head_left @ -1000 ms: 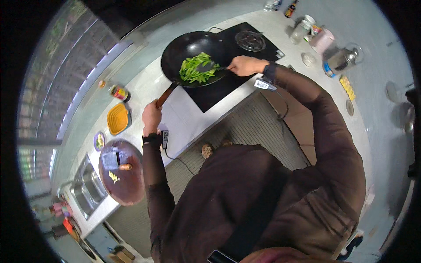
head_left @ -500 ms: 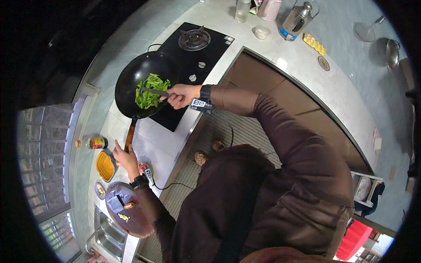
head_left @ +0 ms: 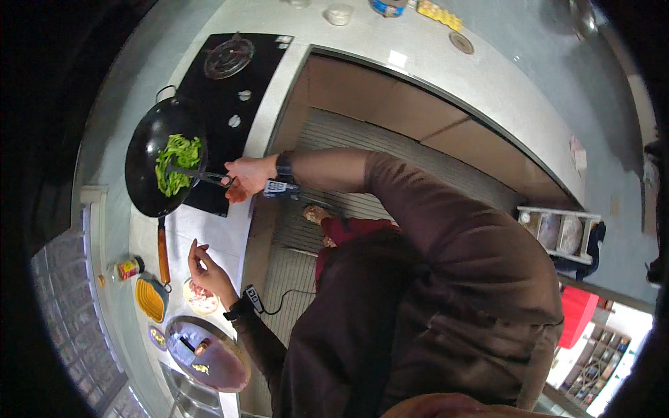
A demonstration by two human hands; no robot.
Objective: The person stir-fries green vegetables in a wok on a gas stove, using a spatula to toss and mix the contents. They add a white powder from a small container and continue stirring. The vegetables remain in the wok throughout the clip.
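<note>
Sliced green peppers or similar green vegetable strips [head_left: 178,155] lie in a black wok [head_left: 143,157] on the stove. A dark spatula [head_left: 196,174] rests among them, its handle leaning over the wok's near rim. My right hand [head_left: 251,179] is at the end of that handle, thumb and fingers apart, seemingly not gripping it. Over the counter, my left hand [head_left: 209,274] is open and empty with fingers spread. Nearest to it are the wok's wooden handle [head_left: 163,254] and a round plate of reddish sliced meat [head_left: 201,298], partly covered by the hand.
A round chopping board [head_left: 226,348] holds a cleaver and chopped bits, beside a sink [head_left: 191,396]. A yellow basket [head_left: 150,298], a jar [head_left: 127,269] and a small dish [head_left: 157,338] stand along the window side. A second burner [head_left: 228,57] lies beyond the wok.
My right hand has drawn back along the spatula and loosened its fingers, leaving the spatula in the wok. My left hand has moved off the wok handle's side. The view has shifted.
</note>
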